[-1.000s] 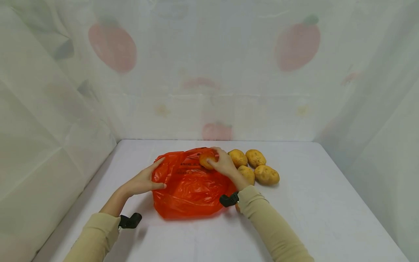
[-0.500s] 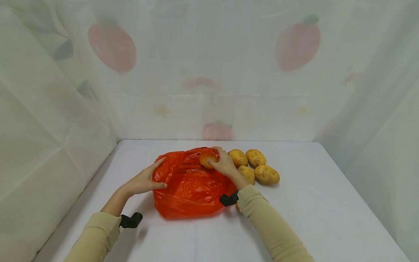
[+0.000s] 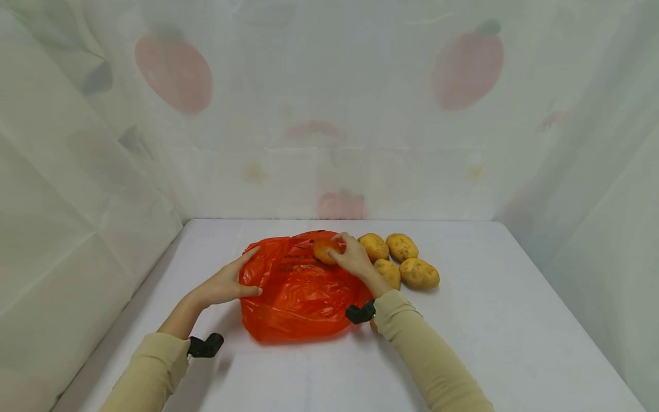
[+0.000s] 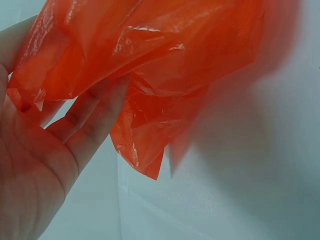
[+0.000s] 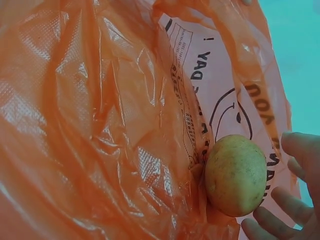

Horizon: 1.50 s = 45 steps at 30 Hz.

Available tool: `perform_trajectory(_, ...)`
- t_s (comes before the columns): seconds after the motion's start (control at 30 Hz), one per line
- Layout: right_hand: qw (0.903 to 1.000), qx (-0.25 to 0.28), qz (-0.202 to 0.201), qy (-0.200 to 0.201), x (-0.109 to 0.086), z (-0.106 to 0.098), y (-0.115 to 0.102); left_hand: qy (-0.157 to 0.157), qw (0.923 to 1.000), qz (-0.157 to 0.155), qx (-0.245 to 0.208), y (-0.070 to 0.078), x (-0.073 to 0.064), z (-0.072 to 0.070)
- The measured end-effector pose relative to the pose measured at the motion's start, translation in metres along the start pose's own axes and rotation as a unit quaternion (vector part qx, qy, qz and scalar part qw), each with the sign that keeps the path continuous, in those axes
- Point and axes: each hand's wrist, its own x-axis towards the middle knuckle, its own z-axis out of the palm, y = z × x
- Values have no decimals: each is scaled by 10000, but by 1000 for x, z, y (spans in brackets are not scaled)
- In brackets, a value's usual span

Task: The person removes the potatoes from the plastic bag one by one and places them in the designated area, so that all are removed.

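A red-orange translucent plastic bag (image 3: 304, 297) with dark print lies on its side on the table, its mouth spread. My left hand (image 3: 225, 284) rests at its left edge, fingers and thumb wide apart. In the left wrist view, extended fingers (image 4: 102, 117) touch the film, which partly covers them. A potato (image 5: 236, 175) sits on the printed inside of the bag in the right wrist view. Beside it is my right hand (image 5: 295, 200), with loosely extended fingers around its right side. From the head view, the right thumb appears to touch that potato (image 3: 325, 252).
Right of the bag, several potatoes (image 3: 419, 274) lie grouped on the white table (image 3: 489, 320). Part of another potato (image 3: 374, 325) shows under the right wrist, next to its black wrist camera (image 3: 360, 313). Pale curtains (image 3: 401, 183) with fruit prints enclose the back and sides.
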Motion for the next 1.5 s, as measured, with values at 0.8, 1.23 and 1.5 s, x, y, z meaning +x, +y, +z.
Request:
perform_trajectory(0.8, 9939, -831, 337, -645, 6, 12, 10, -79, 9999, 84, -121, -2, 0, 5)
perform_trajectory(1.23, 9892, -1212, 591, -569, 5, 18, -4, -74, 9999, 65, -35, 4, -6, 2)
perform_trajectory(1.5, 9882, -1086, 716, -809, 5, 18, -4, -72, 9999, 53, -51, 4, -7, 3)
